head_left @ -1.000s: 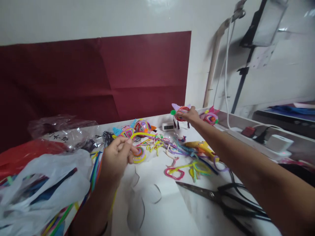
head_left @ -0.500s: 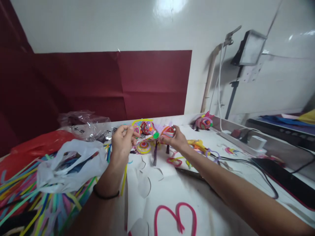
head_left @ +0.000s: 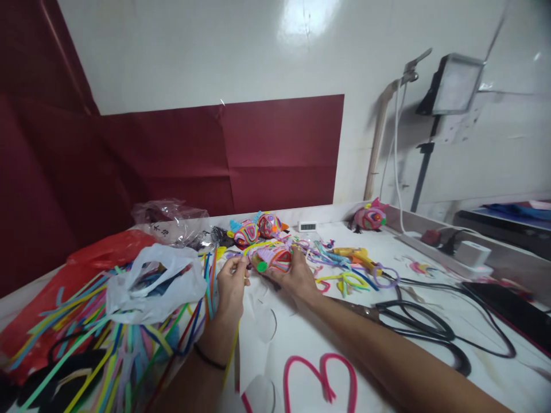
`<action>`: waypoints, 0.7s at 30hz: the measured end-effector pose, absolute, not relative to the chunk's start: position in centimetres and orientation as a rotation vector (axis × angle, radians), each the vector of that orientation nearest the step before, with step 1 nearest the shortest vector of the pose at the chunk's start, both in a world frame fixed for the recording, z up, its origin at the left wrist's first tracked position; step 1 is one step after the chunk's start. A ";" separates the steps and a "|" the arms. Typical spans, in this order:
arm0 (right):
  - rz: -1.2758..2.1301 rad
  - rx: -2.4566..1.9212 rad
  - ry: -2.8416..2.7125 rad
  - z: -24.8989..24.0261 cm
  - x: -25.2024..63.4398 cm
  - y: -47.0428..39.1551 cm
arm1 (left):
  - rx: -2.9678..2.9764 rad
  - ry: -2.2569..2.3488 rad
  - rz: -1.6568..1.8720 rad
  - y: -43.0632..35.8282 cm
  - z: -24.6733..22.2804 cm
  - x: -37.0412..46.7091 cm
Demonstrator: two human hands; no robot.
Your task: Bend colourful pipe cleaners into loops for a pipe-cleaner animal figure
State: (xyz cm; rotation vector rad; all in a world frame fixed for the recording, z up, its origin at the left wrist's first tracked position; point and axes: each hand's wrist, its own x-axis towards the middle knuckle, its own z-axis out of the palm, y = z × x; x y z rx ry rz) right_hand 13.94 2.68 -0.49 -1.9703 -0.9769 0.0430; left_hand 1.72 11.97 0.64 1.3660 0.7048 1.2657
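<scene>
Your right hand clasps the striped ornament, likely to steady it; your left hand pinches, contents unclear.

Dark handwritten characters on a clear plastic bag at nine o'clock, small white display toward four, both illegible

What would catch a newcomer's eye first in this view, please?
Probably the large dark red sheet on the wall at the back. Next, perhaps the heap of coloured strips at the lower left, spread around a white plastic bag. Near the middle, the right hand holds a striped ornament, with the left hand close by.
</scene>
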 end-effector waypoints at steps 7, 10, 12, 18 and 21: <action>-0.121 -2.119 -1.033 -1.3 13.2 2.8 | 1.393 0.691 1.232 11.4 -0.3 2.0; -0.121 -2.134 -1.074 -1.2 13.3 2.4 | 1.413 0.698 1.204 11.1 -0.6 2.1; -0.109 -2.147 -1.092 -1.0 13.4 2.2 | 1.423 0.709 1.196 11.1 -0.8 2.2; -0.146 -2.149 -1.153 0.1 14.4 1.4 | 1.458 0.733 1.182 11.2 -1.5 2.4; -0.302 -2.115 -1.197 1.0 15.2 1.0 | 1.463 0.739 1.175 11.1 -1.6 2.4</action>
